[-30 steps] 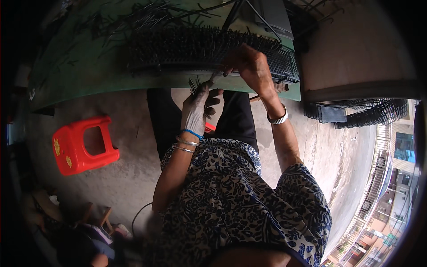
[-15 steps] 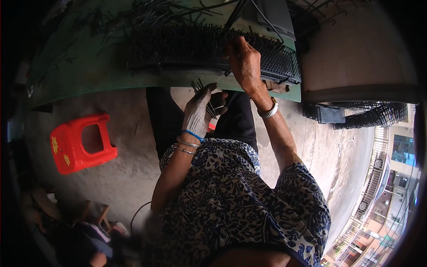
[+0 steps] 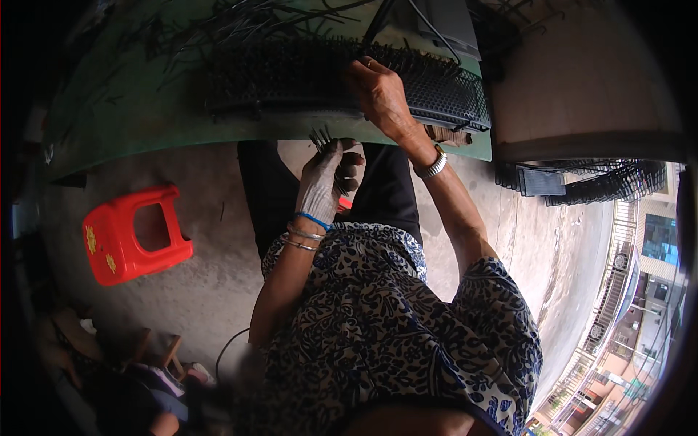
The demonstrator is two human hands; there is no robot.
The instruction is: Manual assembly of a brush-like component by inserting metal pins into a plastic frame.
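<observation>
My left hand point(image 3: 321, 178), in a pale work glove with dark fingertips, is closed around a bundle of thin dark strips point(image 3: 320, 136) just in front of the table edge. Their ends poke out above the fingers. My bare right hand point(image 3: 385, 98) bends over a long black perforated rack point(image 3: 456, 102) on the green table point(image 3: 145, 138). Many short dark pieces point(image 3: 269, 69) stand packed in the rack. My right fingers are pinched together among them, and whatever is in the fingertips is hidden in shadow.
Loose dark strips point(image 3: 211, 33) lie scattered on the far left of the table. Dark rods point(image 3: 382, 29) rise behind the rack. A red plastic stool point(image 3: 120, 243) is on the floor at left. Black mesh racks point(image 3: 582, 185) are at right, below a beige surface point(image 3: 589, 87).
My right hand has shifted a little left along the rack. My left hand stays nearly in place with the strips, its fingers slightly rearranged.
</observation>
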